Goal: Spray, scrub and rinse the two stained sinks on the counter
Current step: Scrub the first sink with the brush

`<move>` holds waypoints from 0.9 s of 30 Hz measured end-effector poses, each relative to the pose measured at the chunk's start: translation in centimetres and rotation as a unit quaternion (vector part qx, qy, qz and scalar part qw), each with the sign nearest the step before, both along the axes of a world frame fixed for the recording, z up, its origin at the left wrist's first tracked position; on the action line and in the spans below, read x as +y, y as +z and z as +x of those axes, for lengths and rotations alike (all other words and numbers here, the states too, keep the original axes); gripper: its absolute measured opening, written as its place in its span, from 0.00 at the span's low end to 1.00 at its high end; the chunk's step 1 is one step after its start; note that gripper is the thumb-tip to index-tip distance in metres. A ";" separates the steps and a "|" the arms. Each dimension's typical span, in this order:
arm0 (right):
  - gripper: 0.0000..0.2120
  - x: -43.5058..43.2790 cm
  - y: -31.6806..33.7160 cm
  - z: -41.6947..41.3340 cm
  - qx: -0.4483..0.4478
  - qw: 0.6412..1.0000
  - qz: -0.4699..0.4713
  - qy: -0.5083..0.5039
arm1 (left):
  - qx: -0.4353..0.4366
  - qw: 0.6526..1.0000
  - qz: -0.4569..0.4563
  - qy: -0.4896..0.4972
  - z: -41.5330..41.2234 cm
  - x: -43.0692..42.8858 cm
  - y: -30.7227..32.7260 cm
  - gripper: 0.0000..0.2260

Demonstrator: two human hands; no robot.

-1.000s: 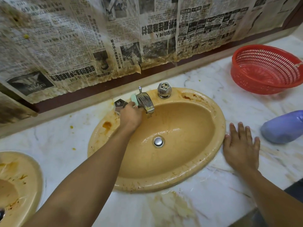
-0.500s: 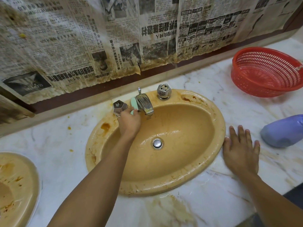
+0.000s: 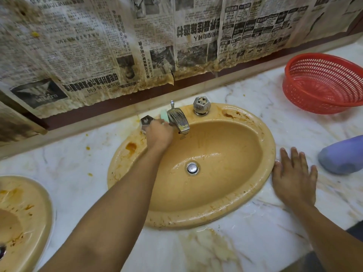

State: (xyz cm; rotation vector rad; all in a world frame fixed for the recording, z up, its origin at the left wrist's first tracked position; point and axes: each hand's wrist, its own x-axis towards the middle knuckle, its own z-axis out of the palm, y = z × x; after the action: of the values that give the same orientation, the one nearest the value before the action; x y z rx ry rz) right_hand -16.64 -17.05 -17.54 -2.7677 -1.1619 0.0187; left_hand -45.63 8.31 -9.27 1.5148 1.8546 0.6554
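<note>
Since 1 second ago, only a short scrubbing stroke: down a little toward the bowl, then back up to the rear rim of the main sink. Now gripping a green sponge in the left hand, fingers curled round it, pressing it into the gap between the left knob and the faucet. Keeping the right hand where it was: flat and open on the counter, fingers spread, thumb side against the sink's right rim, holding nothing, probably bracing.

Judging from this: mid-scrub on sink 1 of 2, working round the fixtures. Yet to clean: an orange blotch on the left rim beside the forearm, a brown patch on the back right rim near the right knob, speckled grime along the front rim. Around the drain, a wet gloss; no running water to be seen.

At the counter's left edge, partly cut off, the second sink, streaked orange-brown, seemingly untouched. Toward the right edge, a red basket at the back and a purple bottle just beyond the right hand, not touching it.
</note>
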 end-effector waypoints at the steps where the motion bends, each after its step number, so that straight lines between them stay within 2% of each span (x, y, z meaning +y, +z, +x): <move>1: 0.32 0.0 0.0 0.0 -0.001 1.000 -0.001 0.000 | -0.010 1.000 -0.005 0.011 0.3 0.7 0.3 0.14; 7: 0.32 0.0 -0.2 0.0 -0.002 1.000 0.000 0.003 | 0.009 1.000 0.020 -0.022 -1.5 -3.6 -1.1 0.16; 11: 0.32 -0.1 -0.2 0.0 -0.005 1.000 -0.002 0.000 | 0.009 1.000 -0.009 -0.013 -0.2 0.5 0.0 0.13; 15: 0.32 -0.1 -0.2 0.1 -0.007 1.000 -0.006 0.001 | 0.055 0.997 -0.050 -0.005 0.3 3.3 1.2 0.08; 18: 0.31 -0.1 -0.3 0.1 -0.005 1.000 -0.003 0.002 | 0.030 0.996 -0.044 -0.074 -1.8 -0.1 0.6 0.13; 20: 0.32 -0.1 -0.2 0.1 -0.003 1.000 -0.003 0.001 | 0.019 0.995 -0.034 -0.086 -2.8 -1.2 0.4 0.15; 23: 0.32 -0.1 -0.2 0.1 -0.005 1.000 -0.004 0.003 | 0.065 0.992 -0.036 -0.104 -1.9 1.6 1.7 0.11; 27: 0.32 -0.1 -0.3 0.2 -0.004 1.000 -0.001 0.005 | 0.182 0.967 -0.058 -0.166 -0.1 5.3 5.0 0.04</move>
State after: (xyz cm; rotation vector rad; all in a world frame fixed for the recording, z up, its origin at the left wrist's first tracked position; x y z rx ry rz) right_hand -16.42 -17.19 -17.82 -2.7665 -1.1795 0.0103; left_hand -45.72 13.56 -4.30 1.9035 1.7925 0.1123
